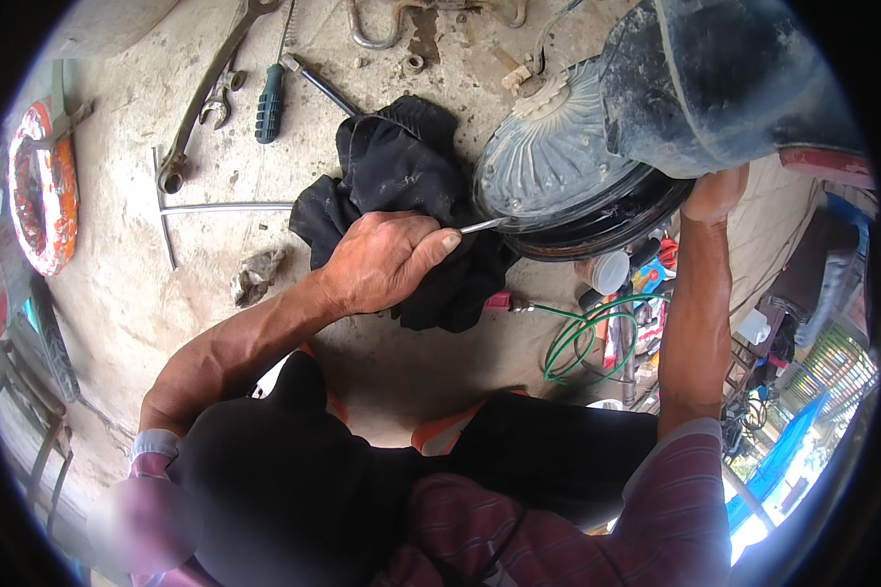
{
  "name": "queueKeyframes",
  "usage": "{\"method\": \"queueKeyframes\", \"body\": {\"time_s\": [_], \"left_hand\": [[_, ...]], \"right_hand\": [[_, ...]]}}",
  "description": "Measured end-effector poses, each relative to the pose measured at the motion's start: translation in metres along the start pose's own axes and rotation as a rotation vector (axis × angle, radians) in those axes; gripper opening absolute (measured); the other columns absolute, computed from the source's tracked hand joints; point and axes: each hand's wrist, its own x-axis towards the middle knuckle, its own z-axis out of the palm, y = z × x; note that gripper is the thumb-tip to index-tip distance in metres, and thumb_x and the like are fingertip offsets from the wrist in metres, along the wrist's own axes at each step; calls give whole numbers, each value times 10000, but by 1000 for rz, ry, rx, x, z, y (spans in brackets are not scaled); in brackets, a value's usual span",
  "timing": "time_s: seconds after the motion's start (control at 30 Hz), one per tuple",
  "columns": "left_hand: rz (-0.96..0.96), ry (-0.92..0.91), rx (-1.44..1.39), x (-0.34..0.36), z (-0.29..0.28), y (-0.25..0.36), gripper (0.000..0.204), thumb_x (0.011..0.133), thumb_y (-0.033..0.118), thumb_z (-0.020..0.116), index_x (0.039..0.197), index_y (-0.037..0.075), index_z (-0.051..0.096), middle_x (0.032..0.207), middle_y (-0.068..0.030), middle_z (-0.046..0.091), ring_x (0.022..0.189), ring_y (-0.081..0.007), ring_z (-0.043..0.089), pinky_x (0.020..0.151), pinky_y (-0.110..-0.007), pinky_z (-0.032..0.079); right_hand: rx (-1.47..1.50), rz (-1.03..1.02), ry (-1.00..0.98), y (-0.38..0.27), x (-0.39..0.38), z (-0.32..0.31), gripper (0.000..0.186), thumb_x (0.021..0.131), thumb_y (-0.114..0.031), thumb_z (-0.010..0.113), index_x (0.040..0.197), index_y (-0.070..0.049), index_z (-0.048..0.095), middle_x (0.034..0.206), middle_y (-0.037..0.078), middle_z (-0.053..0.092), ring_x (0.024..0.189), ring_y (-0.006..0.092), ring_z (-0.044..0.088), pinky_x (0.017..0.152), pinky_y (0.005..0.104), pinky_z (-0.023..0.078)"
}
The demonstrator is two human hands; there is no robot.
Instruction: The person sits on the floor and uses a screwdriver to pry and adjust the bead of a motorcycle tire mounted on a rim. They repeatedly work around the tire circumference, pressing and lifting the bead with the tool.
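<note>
My left hand (382, 262) is closed round a thin metal rod (482, 226), its thumb lying along it. The rod's tip meets the edge of a dusty wheel with a ribbed grey hub (548, 161) and a black rim (597, 220). A crumpled black cloth (401, 161) lies beneath and beyond that hand, beside the wheel. My right hand (717, 194) is at the wheel's right side, under a dusty dark mudguard (724, 93); its fingers are hidden.
On the concrete floor lie a long wrench (201, 98), a green-handled screwdriver (268, 112), a T-shaped metal bar (225, 207) and a nut (414, 64). An orange wrapped ring (44, 191) stands at left. A green hose (568, 342) coils near my right arm.
</note>
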Motion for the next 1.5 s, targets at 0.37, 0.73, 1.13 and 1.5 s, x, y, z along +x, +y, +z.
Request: {"method": "queueKeyframes", "body": {"time_s": [0.37, 0.73, 1.13, 1.5], "left_hand": [[-137, -166, 42, -1, 9, -8, 555, 1168, 463, 529, 943, 14, 766, 856, -235, 742, 857, -473, 723, 797, -542, 580], [-41, -153, 91, 9, 6, -2, 457, 1161, 368, 583, 935, 2, 735, 840, -219, 716, 825, -468, 695, 747, -528, 556], [-9, -32, 203, 0, -5, 22, 477, 1125, 429, 631, 894, 33, 764, 852, -165, 759, 811, -408, 744, 731, -515, 606], [-11, -65, 127, 15, -15, 61, 492, 1162, 393, 590, 886, 3, 708, 818, -205, 692, 790, -448, 688, 701, -521, 552]], "right_hand": [[27, 13, 46, -4, -2, 7, 311, 1028, 22, 613, 1323, 64, 704, 1333, 222, 725, 1201, 395, 695, 1046, 460, 536], [94, 263, 36, -8, -16, 10, 320, 1063, -34, 581, 1356, 62, 667, 1345, 218, 699, 1236, 349, 677, 1088, 422, 511], [-67, 229, 28, -35, -14, 6, 404, 1017, -48, 546, 1400, 43, 639, 1375, 233, 662, 1295, 420, 632, 1140, 445, 472], [33, 535, -144, -61, 7, -7, 367, 982, 38, 665, 1347, 66, 649, 1346, 249, 701, 1234, 489, 656, 1096, 533, 522]]}}
